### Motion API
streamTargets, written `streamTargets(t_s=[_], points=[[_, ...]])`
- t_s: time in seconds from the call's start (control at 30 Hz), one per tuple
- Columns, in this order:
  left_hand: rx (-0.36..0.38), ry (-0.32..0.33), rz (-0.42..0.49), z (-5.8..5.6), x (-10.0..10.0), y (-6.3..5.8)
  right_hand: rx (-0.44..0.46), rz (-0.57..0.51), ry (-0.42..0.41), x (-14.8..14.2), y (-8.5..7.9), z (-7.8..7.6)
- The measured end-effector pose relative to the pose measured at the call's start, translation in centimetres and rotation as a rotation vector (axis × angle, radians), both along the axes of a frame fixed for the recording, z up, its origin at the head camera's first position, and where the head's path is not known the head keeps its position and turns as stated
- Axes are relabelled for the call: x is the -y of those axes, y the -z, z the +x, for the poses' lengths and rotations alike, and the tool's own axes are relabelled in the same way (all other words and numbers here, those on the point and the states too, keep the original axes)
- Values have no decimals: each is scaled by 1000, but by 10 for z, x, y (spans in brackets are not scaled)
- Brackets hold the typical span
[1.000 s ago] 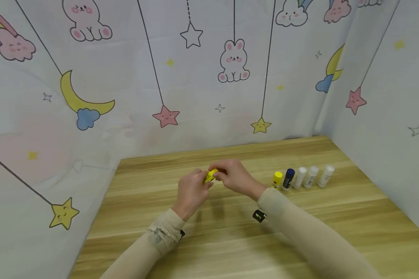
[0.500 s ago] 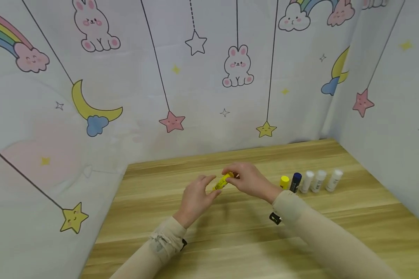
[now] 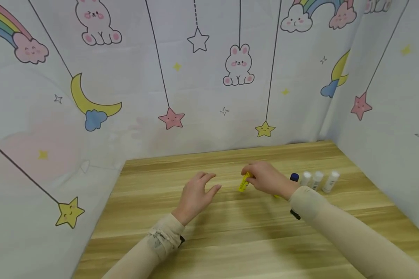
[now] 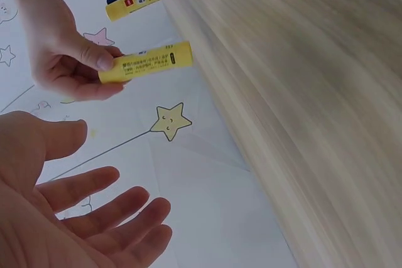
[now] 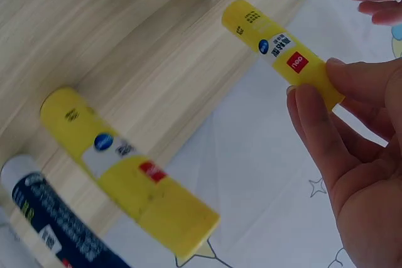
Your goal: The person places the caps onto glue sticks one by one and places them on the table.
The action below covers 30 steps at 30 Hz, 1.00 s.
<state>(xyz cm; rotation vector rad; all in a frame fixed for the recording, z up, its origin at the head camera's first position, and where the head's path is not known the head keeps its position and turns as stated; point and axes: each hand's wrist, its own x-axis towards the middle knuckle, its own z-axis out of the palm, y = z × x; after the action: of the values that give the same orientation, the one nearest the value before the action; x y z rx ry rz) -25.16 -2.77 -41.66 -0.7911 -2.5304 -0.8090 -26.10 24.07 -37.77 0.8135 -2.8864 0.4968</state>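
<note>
Between the thumb and fingers of my right hand is a yellow glue stick, pinched near its upper end and slightly tilted above the table. Its printed label shows in the right wrist view. My left hand is to the left, apart from it, with fingers spread and nothing held; the left wrist view shows its palm. A second yellow glue stick stands upright beside my right hand. In the head view my right wrist hides most of it. Beside that one is a navy blue glue stick.
Several white glue sticks continue the upright row at the right of the wood-grain table. A white curtain printed with rabbits, stars and clouds encloses the back and sides.
My left hand has let go of the yellow glue stick and its fingers have opened. My right hand has carried the stick rightward towards the row, turning it more upright.
</note>
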Motion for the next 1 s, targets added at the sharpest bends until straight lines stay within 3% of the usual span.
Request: streamTargets(t_s=[0.37, 0.73, 1.0], points=[[-49, -13, 39, -7, -1, -1, -27, 193, -48, -26, -2, 0], [-56, -12, 68, -9, -1, -4, 3, 243, -47, -42, -4, 3], [-82, -41, 65, -20, 2, -7, 17, 277, -91, -48, -11, 7]])
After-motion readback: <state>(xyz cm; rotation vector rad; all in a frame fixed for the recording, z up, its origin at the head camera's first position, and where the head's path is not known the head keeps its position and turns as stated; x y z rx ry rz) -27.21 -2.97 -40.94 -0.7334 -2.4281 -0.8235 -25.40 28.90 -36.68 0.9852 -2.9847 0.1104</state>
